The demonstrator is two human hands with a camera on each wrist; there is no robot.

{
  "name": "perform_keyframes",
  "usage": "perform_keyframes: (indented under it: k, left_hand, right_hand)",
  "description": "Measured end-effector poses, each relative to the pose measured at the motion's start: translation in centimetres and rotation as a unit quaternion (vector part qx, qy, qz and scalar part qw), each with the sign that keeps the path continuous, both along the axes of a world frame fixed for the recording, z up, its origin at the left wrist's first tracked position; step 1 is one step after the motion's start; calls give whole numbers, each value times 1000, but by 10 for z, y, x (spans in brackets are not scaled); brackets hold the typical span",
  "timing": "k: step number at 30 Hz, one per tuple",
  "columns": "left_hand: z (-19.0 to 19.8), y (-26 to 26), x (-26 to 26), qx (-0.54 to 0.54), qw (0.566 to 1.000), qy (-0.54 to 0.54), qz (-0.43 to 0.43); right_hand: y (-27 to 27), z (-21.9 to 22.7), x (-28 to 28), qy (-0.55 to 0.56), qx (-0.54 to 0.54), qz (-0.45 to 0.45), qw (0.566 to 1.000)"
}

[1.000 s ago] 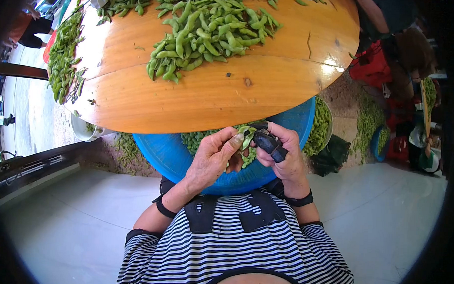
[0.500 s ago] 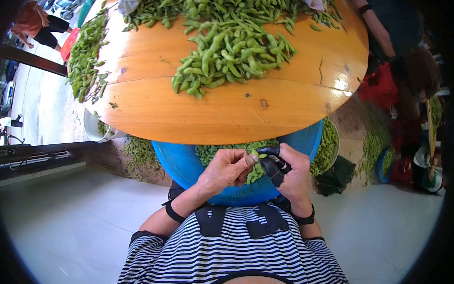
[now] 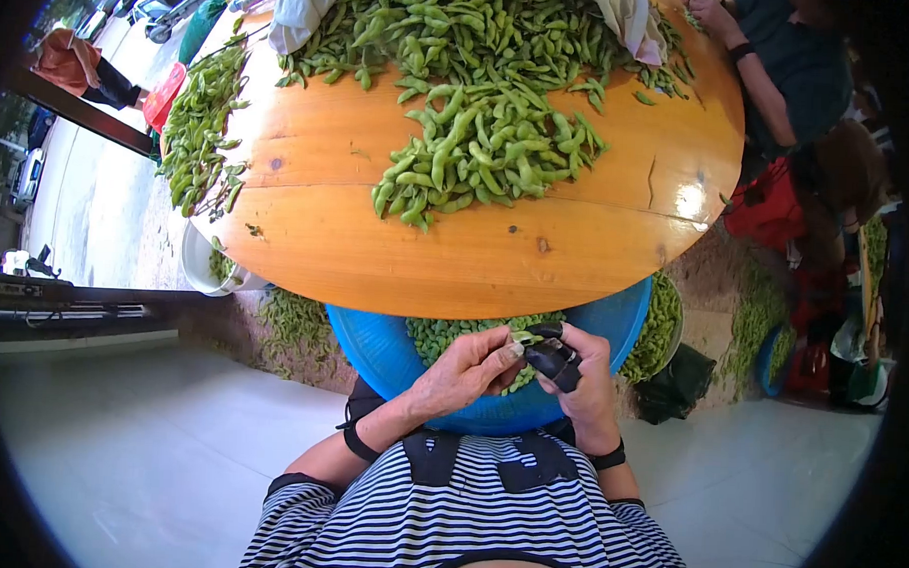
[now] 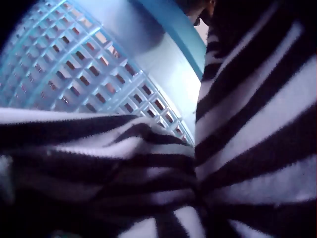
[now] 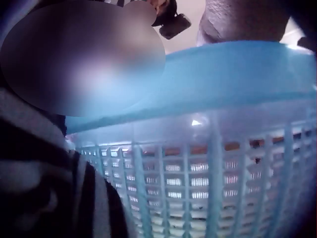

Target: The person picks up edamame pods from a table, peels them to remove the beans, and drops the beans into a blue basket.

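Observation:
Both hands meet over a blue basket that holds shelled green beans. The left hand pinches a green pod between thumb and fingers. Black coverings wrap the thumb and a finger of the right hand, which grips the same pod from the other side. Part of the pod is hidden by the fingers. The left wrist view shows the lattice of the basket and striped cloth; the right wrist view shows the basket's rim and slats. Neither wrist view shows the fingers at work.
A wooden table bears a heap of green pods and more pods at its left edge. A white bucket and a container of pods flank the basket. Another person's arm is at the upper right.
The head view has shifted, so table and basket sit lower and further right. The open, leafy-looking pod seen at first between the hands is gone from view; a small pod is held there now.

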State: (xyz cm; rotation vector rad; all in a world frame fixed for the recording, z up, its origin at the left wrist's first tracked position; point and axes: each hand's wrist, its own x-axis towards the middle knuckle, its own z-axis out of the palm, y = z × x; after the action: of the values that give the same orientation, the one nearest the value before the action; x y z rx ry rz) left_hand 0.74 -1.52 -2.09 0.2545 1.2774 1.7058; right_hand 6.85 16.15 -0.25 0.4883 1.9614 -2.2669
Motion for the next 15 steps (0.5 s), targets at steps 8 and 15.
perform_keyframes:
  k: [8,15]
  left_hand:
    - [1,0,3,-26,837,540,-90]
    - [59,-53,-86,-237,775,573,123]
  right_hand:
    - [55,-6,35,79,-24,-256,963]
    - [170,-24,54,-71,539,-209,813]
